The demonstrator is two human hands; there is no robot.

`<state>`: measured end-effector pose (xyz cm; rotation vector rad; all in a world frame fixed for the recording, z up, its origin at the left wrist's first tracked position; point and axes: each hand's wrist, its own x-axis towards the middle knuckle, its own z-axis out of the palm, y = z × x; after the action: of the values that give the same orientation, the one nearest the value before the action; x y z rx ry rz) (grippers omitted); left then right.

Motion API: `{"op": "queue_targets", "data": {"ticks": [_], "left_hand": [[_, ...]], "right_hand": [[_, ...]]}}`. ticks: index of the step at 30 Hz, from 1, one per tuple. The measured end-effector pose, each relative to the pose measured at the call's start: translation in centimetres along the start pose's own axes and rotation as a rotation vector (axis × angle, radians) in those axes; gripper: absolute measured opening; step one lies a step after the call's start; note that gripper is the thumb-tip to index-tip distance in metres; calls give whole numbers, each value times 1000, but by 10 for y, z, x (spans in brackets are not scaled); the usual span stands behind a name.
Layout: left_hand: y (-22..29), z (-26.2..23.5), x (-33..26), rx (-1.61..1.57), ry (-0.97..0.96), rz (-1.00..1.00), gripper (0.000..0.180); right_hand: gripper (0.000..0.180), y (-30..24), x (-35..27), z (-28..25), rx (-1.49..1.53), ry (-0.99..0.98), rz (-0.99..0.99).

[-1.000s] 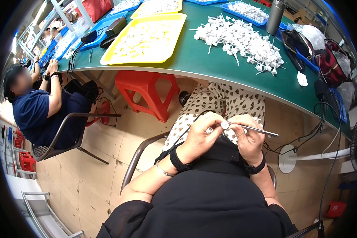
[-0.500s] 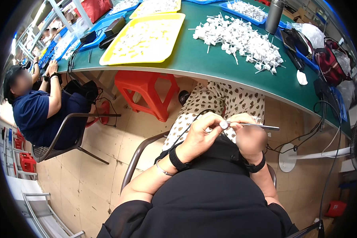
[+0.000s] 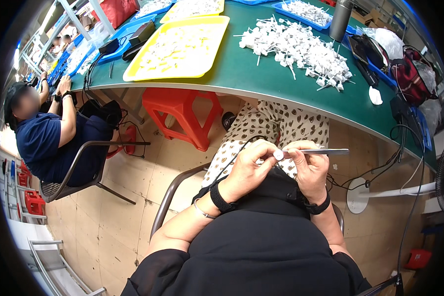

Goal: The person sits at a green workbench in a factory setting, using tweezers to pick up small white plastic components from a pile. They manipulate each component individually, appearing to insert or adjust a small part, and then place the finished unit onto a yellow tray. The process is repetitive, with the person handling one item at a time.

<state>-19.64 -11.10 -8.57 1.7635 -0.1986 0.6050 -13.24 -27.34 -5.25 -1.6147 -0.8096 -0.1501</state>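
Observation:
Above my lap, my left hand [image 3: 250, 167] pinches a small white round plastic piece [image 3: 278, 155] between thumb and fingertips. My right hand [image 3: 311, 170] is closed around a pair of slim metal tweezers [image 3: 334, 152]. Their broad end sticks out to the right, while the narrow end meets the white piece. The fingers partly cover that contact, so its details are hidden. On the green table [image 3: 222, 59] ahead lies a heap of white plastic pieces with thin stems [image 3: 296, 49]. Left of the heap, a yellow tray [image 3: 182, 49] holds more small pale pieces.
A grey bottle [image 3: 340, 22] and a blue tray of white pieces [image 3: 306, 14] stand at the back. Bags [image 3: 412, 74] and cables are on the right, above a white fan stand [image 3: 357, 197]. A red stool [image 3: 182, 116] is under the table. Another person [image 3: 49, 123] sits left.
My right hand has shifted slightly, and the outer end of the tweezers sits a little higher. My left hand keeps its pinch on the white piece.

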Motion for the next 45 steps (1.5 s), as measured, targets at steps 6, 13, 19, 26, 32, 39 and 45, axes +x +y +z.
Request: {"op": "queue_targets", "data": {"ticks": [6, 13, 19, 26, 32, 39, 45], "left_hand": [[0, 0, 1, 7, -4, 17, 15], [0, 0, 0, 5, -17, 6, 15], [1, -2, -1, 14, -68, -53, 9], [-2, 2, -2, 8, -47, 14, 13], [-2, 0, -2, -34, -45, -39, 12], [-5, -2, -4, -23, -48, -85, 9], [-4, -2, -3, 1, -56, -75, 9]], "right_hand": [[14, -3, 0, 2, 34, 18, 36], [15, -3, -1, 3, 82, 39, 105], [12, -3, 0, -1, 6, -9, 74], [7, -10, 5, -3, -260, -94, -110], [9, -7, 3, -2, 23, -29, 54], [11, -5, -1, -1, 104, -37, 75], [9, -3, 1, -1, -20, -65, -17]]}}
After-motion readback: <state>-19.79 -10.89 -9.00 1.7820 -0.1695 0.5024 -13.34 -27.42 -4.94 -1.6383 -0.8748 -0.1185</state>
